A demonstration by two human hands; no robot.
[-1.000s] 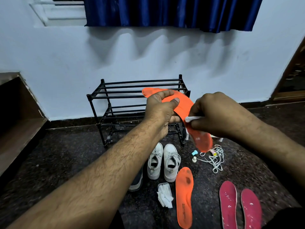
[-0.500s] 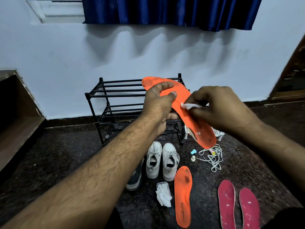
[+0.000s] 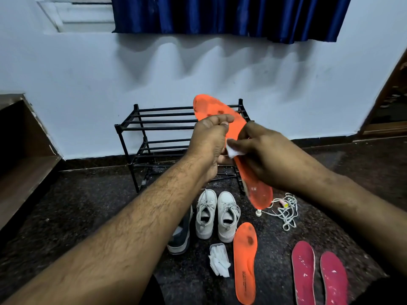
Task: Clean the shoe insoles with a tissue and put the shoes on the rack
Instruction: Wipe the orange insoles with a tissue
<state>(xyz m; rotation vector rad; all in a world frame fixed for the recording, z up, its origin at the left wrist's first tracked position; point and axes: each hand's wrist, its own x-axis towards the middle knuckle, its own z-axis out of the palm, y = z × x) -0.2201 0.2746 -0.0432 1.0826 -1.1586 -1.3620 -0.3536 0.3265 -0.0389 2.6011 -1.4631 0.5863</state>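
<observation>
On the floor (image 3: 88,205) nearest lie two red insoles (image 3: 319,274), an orange insole (image 3: 245,263) and a tissue pack (image 3: 219,259), with bare floor to the left. Beyond stand white shoes (image 3: 217,213), a dark shoe (image 3: 181,236) and laces (image 3: 286,209). The left hand (image 3: 208,146) grips a raised insole (image 3: 222,119); the right hand's (image 3: 271,155) fingers pinch a tissue (image 3: 234,149) against it. The rack (image 3: 154,137) stands at the wall.

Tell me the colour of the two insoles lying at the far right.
Dark pink-red two insoles with white specks, head view.
</observation>
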